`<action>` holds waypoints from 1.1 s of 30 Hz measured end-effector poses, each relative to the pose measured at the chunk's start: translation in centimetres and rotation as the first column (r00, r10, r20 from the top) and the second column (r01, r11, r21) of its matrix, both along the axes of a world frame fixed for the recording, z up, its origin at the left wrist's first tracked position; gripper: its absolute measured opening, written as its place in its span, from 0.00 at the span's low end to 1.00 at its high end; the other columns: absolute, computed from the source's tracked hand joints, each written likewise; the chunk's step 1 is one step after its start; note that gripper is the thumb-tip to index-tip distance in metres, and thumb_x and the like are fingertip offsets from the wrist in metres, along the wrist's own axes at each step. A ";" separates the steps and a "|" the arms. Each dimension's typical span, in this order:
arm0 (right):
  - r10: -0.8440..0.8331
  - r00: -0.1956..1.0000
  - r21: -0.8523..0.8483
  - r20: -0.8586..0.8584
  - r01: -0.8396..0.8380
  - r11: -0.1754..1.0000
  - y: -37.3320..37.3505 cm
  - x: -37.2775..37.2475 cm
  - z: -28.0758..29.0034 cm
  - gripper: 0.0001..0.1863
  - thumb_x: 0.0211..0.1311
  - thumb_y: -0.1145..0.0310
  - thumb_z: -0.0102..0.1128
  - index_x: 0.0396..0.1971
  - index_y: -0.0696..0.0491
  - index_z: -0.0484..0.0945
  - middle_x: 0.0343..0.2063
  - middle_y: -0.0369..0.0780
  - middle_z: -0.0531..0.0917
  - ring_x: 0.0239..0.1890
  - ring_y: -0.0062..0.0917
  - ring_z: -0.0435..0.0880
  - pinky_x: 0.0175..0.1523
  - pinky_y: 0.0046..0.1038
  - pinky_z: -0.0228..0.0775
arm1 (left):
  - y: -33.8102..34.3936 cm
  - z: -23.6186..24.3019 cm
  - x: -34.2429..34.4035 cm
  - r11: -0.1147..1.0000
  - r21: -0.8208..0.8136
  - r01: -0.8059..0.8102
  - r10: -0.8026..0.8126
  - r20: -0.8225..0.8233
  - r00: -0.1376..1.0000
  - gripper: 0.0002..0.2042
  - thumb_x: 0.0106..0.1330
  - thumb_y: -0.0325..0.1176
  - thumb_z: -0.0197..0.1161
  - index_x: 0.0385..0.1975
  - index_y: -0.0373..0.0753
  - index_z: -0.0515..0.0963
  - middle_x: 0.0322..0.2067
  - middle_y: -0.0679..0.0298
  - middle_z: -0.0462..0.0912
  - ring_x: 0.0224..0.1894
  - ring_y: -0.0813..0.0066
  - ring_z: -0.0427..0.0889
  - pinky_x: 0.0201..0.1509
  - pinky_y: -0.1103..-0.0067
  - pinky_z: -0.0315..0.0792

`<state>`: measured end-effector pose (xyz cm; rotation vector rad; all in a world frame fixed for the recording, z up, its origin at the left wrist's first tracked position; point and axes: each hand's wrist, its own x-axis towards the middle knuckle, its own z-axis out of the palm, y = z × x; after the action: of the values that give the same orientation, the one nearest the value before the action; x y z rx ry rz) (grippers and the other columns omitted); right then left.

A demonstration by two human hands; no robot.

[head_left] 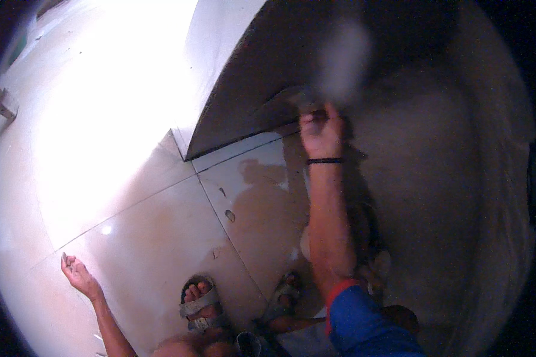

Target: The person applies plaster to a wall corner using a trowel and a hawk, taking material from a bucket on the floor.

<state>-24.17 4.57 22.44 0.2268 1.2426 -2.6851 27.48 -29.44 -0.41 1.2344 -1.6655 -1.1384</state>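
Note:
My right hand (323, 131), with a dark band at the wrist, reaches up to the dark wall face (250, 89). Its fingers are closed around something dark that I cannot make out. Just past the fingers is a pale, blurred shape (342, 62); I cannot tell whether it is part of what I hold. Low on the left, well away from the wall, my left hand (79, 278) hangs over the tiles with its fingers curled. A small greyish bit (64, 257) shows at its fingertips, too small to name.
Large glossy tiles (161, 232) make up the floor, brightly lit at left. Dark wet-looking blobs (229, 215) lie on them. A pale wall edge (187, 131) juts out as a corner. My sandalled feet (202, 300) are below; a dark surface (423, 178) rises on the right.

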 end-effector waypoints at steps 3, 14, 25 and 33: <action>0.115 0.989 -0.111 -0.088 -0.125 0.986 -0.4 0.5 8.1 0.15 0.60 0.62 0.59 0.43 0.53 0.72 0.39 0.40 0.80 0.35 0.29 0.79 0.27 0.26 0.72 | 0.2 -0.2 0.0 0.997 -0.060 0.038 -0.036 0.039 0.999 0.22 0.68 0.30 0.50 0.61 0.31 0.61 0.47 0.58 0.69 0.52 0.67 0.68 0.58 0.74 0.63; 0.141 0.895 -0.124 -0.424 -0.212 0.969 3.3 6.5 7.8 0.11 0.66 0.67 0.51 0.43 0.54 0.76 0.41 0.41 0.82 0.40 0.31 0.80 0.44 0.34 0.73 | 1.0 0.8 -0.9 1.000 -0.030 0.001 0.000 0.042 0.999 0.22 0.67 0.30 0.51 0.59 0.30 0.62 0.45 0.59 0.69 0.49 0.70 0.68 0.56 0.75 0.64; 0.227 0.947 -0.194 0.229 -0.184 0.964 -3.5 8.7 -12.8 0.11 0.64 0.68 0.53 0.45 0.53 0.73 0.40 0.41 0.81 0.38 0.33 0.80 0.35 0.34 0.75 | 1.1 0.1 -1.0 0.999 -0.034 -0.005 0.005 -0.006 1.000 0.21 0.64 0.26 0.52 0.57 0.28 0.64 0.43 0.59 0.69 0.48 0.70 0.69 0.57 0.75 0.64; 0.131 0.991 -0.159 -0.009 -0.131 0.979 -4.9 7.0 1.2 0.11 0.63 0.65 0.56 0.43 0.53 0.74 0.41 0.39 0.80 0.40 0.30 0.78 0.36 0.28 0.74 | 1.5 0.7 -1.2 0.998 -0.065 0.005 -0.006 -0.022 1.000 0.20 0.64 0.27 0.51 0.56 0.28 0.65 0.43 0.58 0.70 0.48 0.70 0.70 0.56 0.76 0.64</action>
<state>-17.15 -0.35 23.60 0.1202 0.9987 -2.6519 26.24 -27.95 0.28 1.1736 -1.6771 -1.0890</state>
